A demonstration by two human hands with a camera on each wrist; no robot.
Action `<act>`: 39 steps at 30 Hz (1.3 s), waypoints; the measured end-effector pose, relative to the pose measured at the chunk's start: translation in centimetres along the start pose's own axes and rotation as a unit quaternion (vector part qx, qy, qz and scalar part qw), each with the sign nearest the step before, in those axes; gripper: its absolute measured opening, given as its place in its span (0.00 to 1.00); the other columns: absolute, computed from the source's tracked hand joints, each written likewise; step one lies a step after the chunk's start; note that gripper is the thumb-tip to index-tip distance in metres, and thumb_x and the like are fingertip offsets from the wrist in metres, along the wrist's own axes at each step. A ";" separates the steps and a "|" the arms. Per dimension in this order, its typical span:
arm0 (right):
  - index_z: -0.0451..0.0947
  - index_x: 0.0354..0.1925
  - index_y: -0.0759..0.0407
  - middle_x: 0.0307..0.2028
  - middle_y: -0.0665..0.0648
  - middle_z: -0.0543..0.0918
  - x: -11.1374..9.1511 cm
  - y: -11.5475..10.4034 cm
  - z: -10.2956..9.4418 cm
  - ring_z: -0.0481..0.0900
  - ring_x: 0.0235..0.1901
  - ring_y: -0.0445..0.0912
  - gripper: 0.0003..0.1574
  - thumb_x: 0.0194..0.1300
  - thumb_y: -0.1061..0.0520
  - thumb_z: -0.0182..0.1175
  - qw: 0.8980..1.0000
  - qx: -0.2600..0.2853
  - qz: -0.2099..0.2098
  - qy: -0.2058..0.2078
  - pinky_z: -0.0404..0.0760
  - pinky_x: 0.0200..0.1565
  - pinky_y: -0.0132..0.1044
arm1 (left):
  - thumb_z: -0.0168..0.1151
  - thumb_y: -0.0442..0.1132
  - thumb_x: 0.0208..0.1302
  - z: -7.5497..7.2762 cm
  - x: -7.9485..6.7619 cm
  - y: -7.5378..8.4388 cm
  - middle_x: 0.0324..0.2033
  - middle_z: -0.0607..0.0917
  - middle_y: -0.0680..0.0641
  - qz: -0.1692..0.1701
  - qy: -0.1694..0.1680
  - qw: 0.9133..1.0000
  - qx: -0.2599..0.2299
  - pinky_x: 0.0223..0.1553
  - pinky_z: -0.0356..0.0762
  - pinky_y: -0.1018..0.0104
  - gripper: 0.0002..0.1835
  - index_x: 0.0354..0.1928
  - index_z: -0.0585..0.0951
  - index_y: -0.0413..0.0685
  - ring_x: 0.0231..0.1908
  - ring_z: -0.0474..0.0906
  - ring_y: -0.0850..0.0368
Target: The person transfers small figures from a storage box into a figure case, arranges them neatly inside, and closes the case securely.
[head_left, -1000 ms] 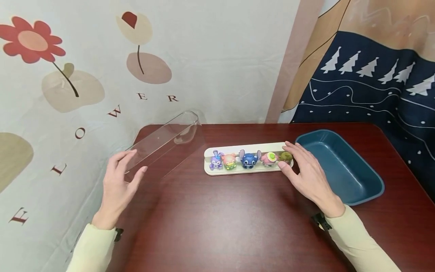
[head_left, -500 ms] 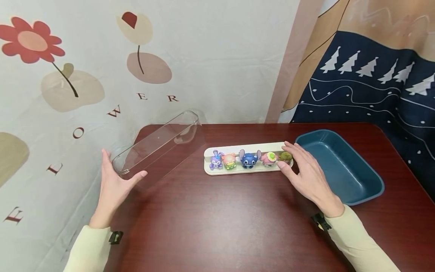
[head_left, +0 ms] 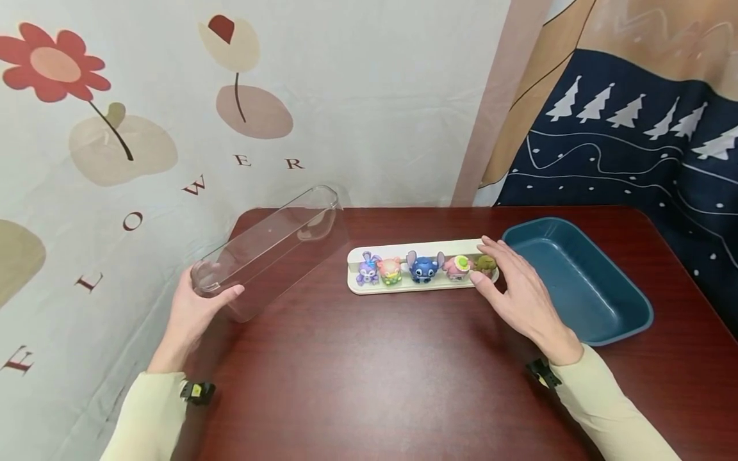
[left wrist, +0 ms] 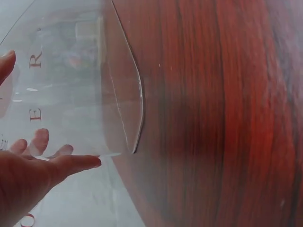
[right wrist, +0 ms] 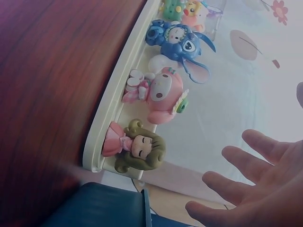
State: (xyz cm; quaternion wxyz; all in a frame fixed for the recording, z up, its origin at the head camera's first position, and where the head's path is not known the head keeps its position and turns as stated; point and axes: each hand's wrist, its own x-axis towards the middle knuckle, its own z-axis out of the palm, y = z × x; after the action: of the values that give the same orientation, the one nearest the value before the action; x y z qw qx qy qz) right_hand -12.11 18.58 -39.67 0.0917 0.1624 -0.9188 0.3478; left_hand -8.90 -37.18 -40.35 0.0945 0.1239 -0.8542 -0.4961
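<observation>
A clear plastic cover [head_left: 273, 234] stands slanting at the table's back left, its far end near the wall. My left hand [head_left: 187, 314] holds its near end, thumb on the front side and fingers on the other; through the plastic, they look blurred. In the left wrist view, a straight finger lies along the edge of the cover [left wrist: 80, 94]. A cream display base [head_left: 371, 251] carries a row of several small figurines, among them a blue big-eared one [head_left: 423, 269] and a brown-haired girl [right wrist: 142, 146]. My right hand [head_left: 521, 298] hovers at its right end, fingers spread, holding nothing.
A blue rectangular bin [head_left: 576, 282] stands to the right of the display base, partly behind my right hand. Printed cloth [head_left: 375, 96] hangs behind the dark red wooden table [head_left: 369, 365].
My left hand has drawn back along the clear cover, opened wide around its near end, then closed in on it. The right hand, base and figurines have stayed in place.
</observation>
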 end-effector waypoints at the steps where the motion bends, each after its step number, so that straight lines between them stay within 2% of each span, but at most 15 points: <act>1: 0.69 0.74 0.56 0.76 0.58 0.67 0.1 0.0 0.0 0.58 0.77 0.61 0.39 0.73 0.41 0.61 1.000 0.002 -0.001 0.001 0.57 0.69 0.71 | 0.77 0.41 0.62 0.0 0.0 0.0 0.63 0.72 0.48 0.001 0.002 1.000 -0.004 0.47 0.74 0.83 0.46 0.75 0.58 0.45 0.53 0.73 0.68; 8: 0.70 0.74 0.56 0.76 0.56 0.67 0.4 -0.3 -0.2 0.58 0.77 0.60 0.38 0.73 0.43 0.62 1.000 0.020 -0.003 0.015 0.58 0.70 0.70 | 0.77 0.40 0.62 -0.3 -0.1 0.3 0.61 0.74 0.52 0.004 0.004 1.000 -0.006 0.47 0.74 0.83 0.46 0.76 0.60 0.43 0.52 0.73 0.69; 13: 0.70 0.74 0.53 0.77 0.54 0.66 0.4 -0.3 -0.4 0.58 0.77 0.59 0.37 0.74 0.43 0.61 0.999 0.030 0.002 0.022 0.58 0.70 0.70 | 0.78 0.34 0.59 0.0 -0.1 0.8 0.58 0.77 0.58 0.001 0.017 0.997 -0.069 0.43 0.77 0.82 0.43 0.73 0.64 0.47 0.46 0.80 0.69; 15: 0.70 0.74 0.53 0.77 0.54 0.66 0.3 -0.3 -0.5 0.58 0.77 0.59 0.36 0.74 0.43 0.61 0.999 0.031 0.000 0.023 0.58 0.70 0.70 | 0.78 0.32 0.58 0.1 -0.2 1.1 0.58 0.77 0.57 -0.001 0.026 0.994 -0.104 0.42 0.78 0.82 0.42 0.72 0.66 0.49 0.44 0.82 0.68; 17: 0.70 0.74 0.53 0.77 0.54 0.66 0.3 -0.3 -0.5 0.58 0.77 0.59 0.36 0.74 0.43 0.61 0.999 0.033 -0.001 0.024 0.58 0.69 0.70 | 0.78 0.31 0.58 0.2 -0.3 1.4 0.60 0.77 0.54 0.003 0.032 0.992 -0.126 0.42 0.77 0.82 0.43 0.72 0.65 0.50 0.46 0.81 0.67; 22: 0.69 0.74 0.51 0.77 0.53 0.66 0.4 -0.4 -0.6 0.58 0.77 0.58 0.36 0.74 0.42 0.61 0.999 0.039 -0.001 0.026 0.59 0.69 0.69 | 0.76 0.27 0.58 0.3 -0.4 2.7 0.64 0.77 0.50 0.026 0.026 0.984 -0.176 0.44 0.78 0.81 0.43 0.73 0.65 0.50 0.50 0.80 0.64; 26: 0.68 0.75 0.49 0.77 0.51 0.66 0.8 -1.0 -0.8 0.57 0.78 0.55 0.36 0.74 0.43 0.61 0.998 0.054 0.004 0.028 0.59 0.70 0.69 | 0.74 0.22 0.57 0.4 -0.3 4.0 0.62 0.78 0.51 0.051 0.020 0.974 -0.219 0.41 0.81 0.78 0.42 0.71 0.66 0.48 0.47 0.85 0.63; 29: 0.67 0.76 0.46 0.77 0.48 0.65 1.5 -1.7 -0.9 0.56 0.78 0.51 0.36 0.75 0.42 0.60 0.997 0.077 0.007 0.028 0.59 0.71 0.68 | 0.74 0.21 0.56 0.6 -0.3 5.0 0.62 0.78 0.50 0.066 0.019 0.971 -0.228 0.41 0.82 0.77 0.42 0.71 0.67 0.47 0.47 0.85 0.63; 32: 0.67 0.76 0.45 0.78 0.47 0.64 2.2 -2.6 -1.1 0.55 0.79 0.49 0.36 0.75 0.40 0.58 0.995 0.095 0.004 0.027 0.57 0.71 0.67 | 0.74 0.20 0.55 1.0 -0.2 6.0 0.62 0.78 0.48 0.079 0.017 0.969 -0.232 0.43 0.82 0.76 0.42 0.70 0.68 0.47 0.52 0.83 0.61; 36: 0.67 0.76 0.45 0.78 0.46 0.63 3.0 -3.6 -1.4 0.55 0.79 0.48 0.37 0.75 0.39 0.58 0.994 0.102 0.002 0.030 0.58 0.71 0.67 | 0.70 0.16 0.56 2.0 0.0 7.1 0.62 0.79 0.47 0.106 -0.006 0.959 -0.261 0.46 0.83 0.72 0.41 0.70 0.68 0.45 0.60 0.78 0.57; 39: 0.66 0.76 0.45 0.78 0.47 0.63 3.4 -4.1 -1.6 0.54 0.79 0.49 0.38 0.74 0.38 0.57 0.994 0.103 0.004 0.031 0.59 0.70 0.69 | 0.66 0.13 0.55 2.7 0.3 7.9 0.62 0.78 0.45 0.127 -0.029 0.948 -0.289 0.47 0.84 0.68 0.41 0.70 0.68 0.43 0.62 0.77 0.55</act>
State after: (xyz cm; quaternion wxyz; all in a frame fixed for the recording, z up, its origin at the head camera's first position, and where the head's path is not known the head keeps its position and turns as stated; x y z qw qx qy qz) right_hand -13.74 15.94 -35.03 0.1011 0.1562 -0.8754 0.4461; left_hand -10.86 -31.26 -34.84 0.1639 -0.0323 -0.6849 -0.7092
